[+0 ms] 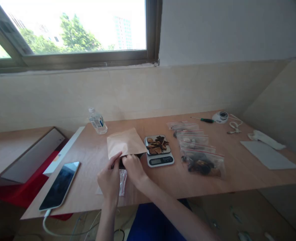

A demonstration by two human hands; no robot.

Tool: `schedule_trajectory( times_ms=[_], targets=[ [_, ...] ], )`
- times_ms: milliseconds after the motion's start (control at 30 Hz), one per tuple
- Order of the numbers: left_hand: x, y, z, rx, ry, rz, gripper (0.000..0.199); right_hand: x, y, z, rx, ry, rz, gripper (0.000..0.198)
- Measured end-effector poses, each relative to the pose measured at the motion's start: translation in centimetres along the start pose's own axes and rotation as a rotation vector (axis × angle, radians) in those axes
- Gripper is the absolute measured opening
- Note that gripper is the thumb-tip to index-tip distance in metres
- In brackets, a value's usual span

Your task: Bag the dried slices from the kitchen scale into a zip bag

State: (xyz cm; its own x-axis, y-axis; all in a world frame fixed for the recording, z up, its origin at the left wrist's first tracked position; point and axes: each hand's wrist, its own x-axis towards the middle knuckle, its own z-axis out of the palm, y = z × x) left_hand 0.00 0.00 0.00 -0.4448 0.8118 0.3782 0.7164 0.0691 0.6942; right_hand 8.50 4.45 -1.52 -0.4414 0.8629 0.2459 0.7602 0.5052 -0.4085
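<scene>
One bottle label (pixel 101 121): illegible | left grip (pixel 109 177): pinching paper bag (pixel 126 143) edge | right grip (pixel 134 166): cannot tell

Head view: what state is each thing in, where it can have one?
Paper bag, near edge pinched by the left hand; right hand at it, its fingertips hidden
Scale, loaded with dried pieces; reading illegible
Bottle, standing, capped
Phone, face up, screen dark, cable plugged in
Clear bags, lying overlapped in a row
Small clear bag, partly hidden
Screwdriver, lying on its side
Camera cord, coiled
White sheet, lying flat
</scene>
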Motion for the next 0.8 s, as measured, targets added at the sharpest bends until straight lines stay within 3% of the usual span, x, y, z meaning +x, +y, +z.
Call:
schedule_trajectory(
  times_ms=[100,200,300,367,467,600,800],
  targets=[
    [0.3,-0.1,-0.2,0.0,0.031,0.009,0.024,-2.0,-0.4,-1.9,0.094,0.084,-0.117,0.027],
    [0.7,-0.3,-0.5,0.012,0.041,-0.011,0.024,-4.2,0.2,-4.3,0.467,0.171,-0.138,0.025],
    [1.1,-0.7,-0.8,0.017,0.05,-0.019,0.024,-6.4,2.9,-6.4,0.838,0.242,0.053,0.018],
    [1.2,-0.9,-0.8,0.019,0.061,-0.015,0.025,-7.4,6.0,-7.3,0.942,0.302,0.222,0.02],
    [1.2,-1.1,-0.7,0.022,0.071,-0.017,0.025,-8.2,11.6,-7.3,0.871,0.456,0.424,0.024],
    [1.1,-1.0,-0.5,0.018,0.06,-0.026,0.024,-8.0,17.1,-5.5,0.68,0.522,0.526,0.025],
    [1.1,-0.8,-0.5,0.033,0.059,-0.026,0.024,-6.9,19.2,-3.1,0.506,0.529,0.541,0.024]
  ],
)
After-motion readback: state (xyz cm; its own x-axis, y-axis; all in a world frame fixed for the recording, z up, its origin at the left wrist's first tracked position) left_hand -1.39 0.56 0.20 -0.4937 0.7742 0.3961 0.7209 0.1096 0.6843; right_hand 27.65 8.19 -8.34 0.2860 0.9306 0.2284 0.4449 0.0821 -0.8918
